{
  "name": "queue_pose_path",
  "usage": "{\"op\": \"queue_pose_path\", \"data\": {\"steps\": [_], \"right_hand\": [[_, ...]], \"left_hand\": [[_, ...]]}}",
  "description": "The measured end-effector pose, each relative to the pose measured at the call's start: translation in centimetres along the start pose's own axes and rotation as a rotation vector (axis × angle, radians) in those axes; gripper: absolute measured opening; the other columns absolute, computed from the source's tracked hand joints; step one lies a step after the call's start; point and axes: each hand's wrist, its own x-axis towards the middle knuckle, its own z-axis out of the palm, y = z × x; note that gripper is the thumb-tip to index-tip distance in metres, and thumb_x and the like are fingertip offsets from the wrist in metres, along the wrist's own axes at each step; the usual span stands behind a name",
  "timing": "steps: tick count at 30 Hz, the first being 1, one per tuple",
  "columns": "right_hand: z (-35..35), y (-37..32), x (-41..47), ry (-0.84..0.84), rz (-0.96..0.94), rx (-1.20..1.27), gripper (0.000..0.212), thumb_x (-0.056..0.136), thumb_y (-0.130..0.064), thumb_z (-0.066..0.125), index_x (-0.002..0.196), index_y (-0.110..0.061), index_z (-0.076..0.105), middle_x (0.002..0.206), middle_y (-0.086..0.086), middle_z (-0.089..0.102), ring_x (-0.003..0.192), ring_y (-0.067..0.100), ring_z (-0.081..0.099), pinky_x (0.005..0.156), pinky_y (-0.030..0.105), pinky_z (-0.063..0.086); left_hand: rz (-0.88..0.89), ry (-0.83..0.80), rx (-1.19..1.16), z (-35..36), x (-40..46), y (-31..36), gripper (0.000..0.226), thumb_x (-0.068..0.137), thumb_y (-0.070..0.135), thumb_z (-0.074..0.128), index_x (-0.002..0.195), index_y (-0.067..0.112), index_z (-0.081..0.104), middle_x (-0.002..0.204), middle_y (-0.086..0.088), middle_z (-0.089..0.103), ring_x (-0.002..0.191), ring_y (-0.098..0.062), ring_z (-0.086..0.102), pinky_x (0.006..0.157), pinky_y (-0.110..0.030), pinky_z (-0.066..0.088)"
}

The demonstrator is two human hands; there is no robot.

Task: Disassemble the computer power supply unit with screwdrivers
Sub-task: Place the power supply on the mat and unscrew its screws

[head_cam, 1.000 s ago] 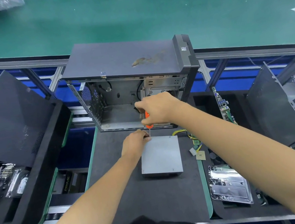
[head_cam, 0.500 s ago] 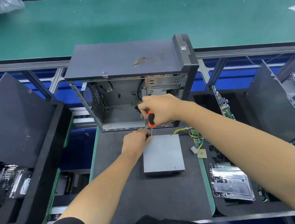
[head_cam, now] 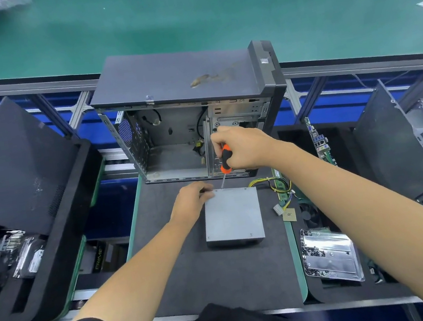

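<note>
The right hand grips the screwdriver on the power supply's far corner screw while the left hand pinches that corner steady; next, likely turning it out.

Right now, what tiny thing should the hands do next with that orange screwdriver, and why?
Probably turn the screwdriver to loosen the screw at the far left corner of the grey power supply box. The right hand grips the handle with the tip down at that corner, and the left hand holds the box there. Two near-corner screws are also in place.
</note>
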Motion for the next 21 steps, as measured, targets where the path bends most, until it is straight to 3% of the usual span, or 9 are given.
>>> {"op": "queue_pose_path", "data": {"steps": [8,17,21], "right_hand": [[1.0,0.3,0.7,-0.022,0.001,0.093,0.032,0.069,-0.013,0.064,0.077,-0.038,0.045,0.094,-0.012,0.050,0.082,0.005,0.051,0.057,0.030,0.032],[1.1,0.4,1.3,-0.043,-0.029,0.044,0.030,0.068,-0.011,0.059,0.080,-0.036,0.048,0.093,-0.013,0.049,0.083,0.007,0.051,0.057,0.031,0.034],[1.1,0.0,1.8,-0.048,-0.032,0.031,0.030,0.069,-0.008,0.061,0.080,-0.033,0.049,0.096,-0.011,0.051,0.085,0.012,0.054,0.062,0.036,0.045]], "left_hand": [[0.011,-0.034,0.061,-0.1,0.4,0.4,0.016,0.094,0.024,0.073,0.108,0.015,0.078,0.109,0.002,0.071,0.098,-0.014,0.066,0.092,-0.036,0.054],[0.012,-0.044,0.102,-0.1,0.6,0.2,0.017,0.094,0.029,0.073,0.107,0.018,0.077,0.108,0.005,0.070,0.097,-0.013,0.066,0.089,-0.032,0.054],[0.011,-0.006,0.179,0.1,0.7,0.5,0.017,0.094,0.039,0.071,0.100,0.025,0.077,0.102,0.010,0.068,0.093,-0.008,0.064,0.080,-0.033,0.054]]}}
